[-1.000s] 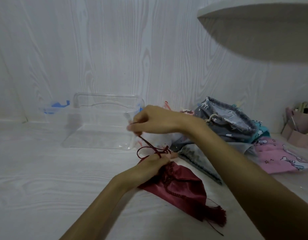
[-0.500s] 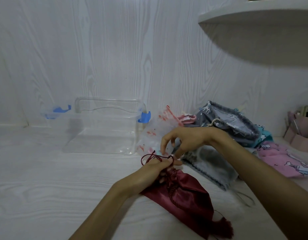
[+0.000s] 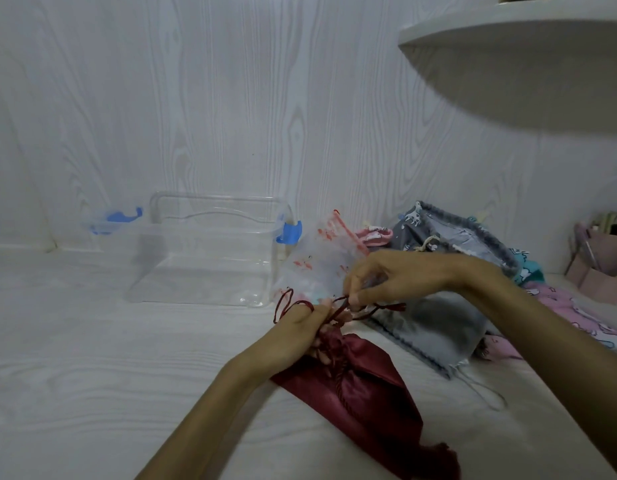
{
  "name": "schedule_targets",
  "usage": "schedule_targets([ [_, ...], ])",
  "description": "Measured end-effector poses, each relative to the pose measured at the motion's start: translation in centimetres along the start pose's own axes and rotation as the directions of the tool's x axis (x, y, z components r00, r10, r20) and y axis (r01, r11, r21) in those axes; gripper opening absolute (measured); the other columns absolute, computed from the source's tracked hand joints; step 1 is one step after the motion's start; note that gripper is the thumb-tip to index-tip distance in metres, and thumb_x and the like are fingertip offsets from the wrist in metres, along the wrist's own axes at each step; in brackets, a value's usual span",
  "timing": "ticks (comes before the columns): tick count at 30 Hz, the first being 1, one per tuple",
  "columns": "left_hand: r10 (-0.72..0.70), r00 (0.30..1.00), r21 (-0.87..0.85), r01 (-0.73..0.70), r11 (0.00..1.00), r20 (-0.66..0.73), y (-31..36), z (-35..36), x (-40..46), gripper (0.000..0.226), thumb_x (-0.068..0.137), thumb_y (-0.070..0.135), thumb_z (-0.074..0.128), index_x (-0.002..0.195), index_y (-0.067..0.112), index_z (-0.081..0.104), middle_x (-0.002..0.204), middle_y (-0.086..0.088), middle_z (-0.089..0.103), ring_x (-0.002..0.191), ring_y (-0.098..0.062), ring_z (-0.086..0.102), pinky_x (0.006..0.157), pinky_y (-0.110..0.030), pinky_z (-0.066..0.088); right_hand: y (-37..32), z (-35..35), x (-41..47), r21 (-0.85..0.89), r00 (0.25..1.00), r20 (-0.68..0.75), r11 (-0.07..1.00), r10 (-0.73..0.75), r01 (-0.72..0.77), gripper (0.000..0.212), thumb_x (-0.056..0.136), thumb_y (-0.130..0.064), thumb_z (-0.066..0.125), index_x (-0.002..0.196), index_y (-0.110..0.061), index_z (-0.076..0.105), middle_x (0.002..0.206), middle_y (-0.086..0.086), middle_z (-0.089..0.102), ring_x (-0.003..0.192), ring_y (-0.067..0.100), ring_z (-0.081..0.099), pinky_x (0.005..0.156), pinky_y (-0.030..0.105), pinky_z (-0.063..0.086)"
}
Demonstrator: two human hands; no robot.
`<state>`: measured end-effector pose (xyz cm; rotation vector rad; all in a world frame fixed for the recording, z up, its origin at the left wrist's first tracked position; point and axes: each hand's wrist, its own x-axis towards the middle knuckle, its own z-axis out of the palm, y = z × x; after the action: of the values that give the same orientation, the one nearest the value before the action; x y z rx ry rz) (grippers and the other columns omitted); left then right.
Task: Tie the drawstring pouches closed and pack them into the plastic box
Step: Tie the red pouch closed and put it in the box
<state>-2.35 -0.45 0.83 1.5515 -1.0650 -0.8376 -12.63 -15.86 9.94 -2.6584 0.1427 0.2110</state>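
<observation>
A dark red satin pouch point(image 3: 362, 393) lies on the white surface in front of me, its gathered neck pointing away. My left hand point(image 3: 300, 334) grips that neck and its red drawstring point(image 3: 286, 303), which loops out to the left. My right hand point(image 3: 386, 275) pinches the same cord just beyond the neck, a short end trailing right. The clear plastic box point(image 3: 210, 251) with blue clips stands open and empty at the back left.
A sheer white pouch with red print point(image 3: 317, 261) lies between the box and my hands. Grey, pink and teal pouches point(image 3: 449, 237) are heaped at the right. A pink organiser point(image 3: 598, 265) sits at the far right, under a white shelf point(image 3: 507, 57).
My right hand came down from beside the box to the pouch's neck and now pinches the cord there. The left hand kept its grip on the neck.
</observation>
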Motion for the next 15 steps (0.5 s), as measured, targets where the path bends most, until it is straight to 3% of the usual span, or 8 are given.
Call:
schedule_targets([
  [3, 0.004, 1.000, -0.018, -0.004, 1.000, -0.029, 0.5, 0.0, -0.4, 0.051, 0.100, 0.043, 0.024, 0.105, 0.021, 0.070, 0.049, 0.011, 0.045, 0.050, -0.002, 0.053, 0.060, -0.015, 0.051, -0.2, 2.0, -0.4, 0.233, 0.987, -0.159, 0.972, -0.002, 0.040, 0.020, 0.095, -0.020, 0.054, 0.081, -0.011, 0.065, 0.078, -0.002, 0.068, 0.074, 0.004, 0.063, 0.078, 0.024, 0.047],
  [5, 0.048, 0.993, 0.043, -0.044, 0.998, -0.107, 0.6, 0.0, -0.6, 0.055, 0.101, 0.043, 0.022, 0.099, 0.021, 0.072, 0.047, 0.005, 0.055, 0.049, 0.001, 0.054, 0.057, -0.011, 0.045, -0.6, 3.9, -0.5, 0.421, 0.958, -0.280, 0.905, 0.064, 0.063, 0.025, 0.097, -0.020, 0.050, 0.075, -0.009, 0.056, 0.062, -0.003, 0.057, 0.055, 0.004, 0.053, 0.064, 0.021, 0.043],
  [7, 0.067, 0.981, 0.079, -0.054, 0.995, -0.183, 0.6, -0.2, -0.5, 0.058, 0.102, 0.041, 0.020, 0.098, 0.018, 0.073, 0.053, -0.004, 0.061, 0.048, 0.005, 0.054, 0.053, -0.006, 0.039, -1.1, 5.5, -0.9, 0.568, 0.945, -0.301, 0.820, 0.126, 0.071, 0.027, 0.097, -0.025, 0.049, 0.074, -0.012, 0.050, 0.051, -0.005, 0.040, 0.042, 0.005, 0.035, 0.046, 0.018, 0.033],
  [9, -0.016, 0.979, -0.016, 0.013, 1.000, -0.205, 0.3, -0.5, -0.5, 0.057, 0.102, 0.043, 0.022, 0.100, 0.018, 0.073, 0.059, 0.002, 0.067, 0.051, 0.002, 0.053, 0.049, -0.007, 0.041, -1.4, 6.3, -1.2, 0.592, 0.935, -0.325, 0.802, 0.144, 0.083, 0.026, 0.095, -0.030, 0.051, 0.074, -0.015, 0.054, 0.048, -0.005, 0.033, 0.040, 0.005, 0.027, 0.038, 0.015, 0.026],
  [12, -0.140, 0.979, -0.226, 0.104, 0.968, -0.150, 0.2, -0.7, -0.4, 0.056, 0.100, 0.046, 0.028, 0.101, 0.014, 0.073, 0.052, 0.005, 0.051, 0.048, -0.003, 0.047, 0.046, -0.012, 0.042, -1.5, 6.4, -1.2, 0.607, 0.881, -0.422, 0.788, 0.211, 0.102, 0.028, 0.093, -0.030, 0.055, 0.070, -0.014, 0.060, 0.047, 0.001, 0.030, 0.037, 0.006, 0.025, 0.037, 0.014, 0.023],
  [15, -0.185, 0.973, -0.317, 0.134, 0.939, -0.138, 0.6, -0.5, -0.3, 0.048, 0.097, 0.045, 0.038, 0.101, 0.011, 0.071, 0.046, 0.011, 0.054, 0.043, 0.002, 0.053, 0.045, -0.010, 0.043, -1.1, 6.4, -1.5, 0.662, 0.848, -0.449, 0.742, 0.282, 0.104, 0.029, 0.092, -0.030, 0.056, 0.066, -0.018, 0.062, 0.038, -0.012, 0.037, 0.035, 0.003, 0.025, 0.038, 0.015, 0.023],
])
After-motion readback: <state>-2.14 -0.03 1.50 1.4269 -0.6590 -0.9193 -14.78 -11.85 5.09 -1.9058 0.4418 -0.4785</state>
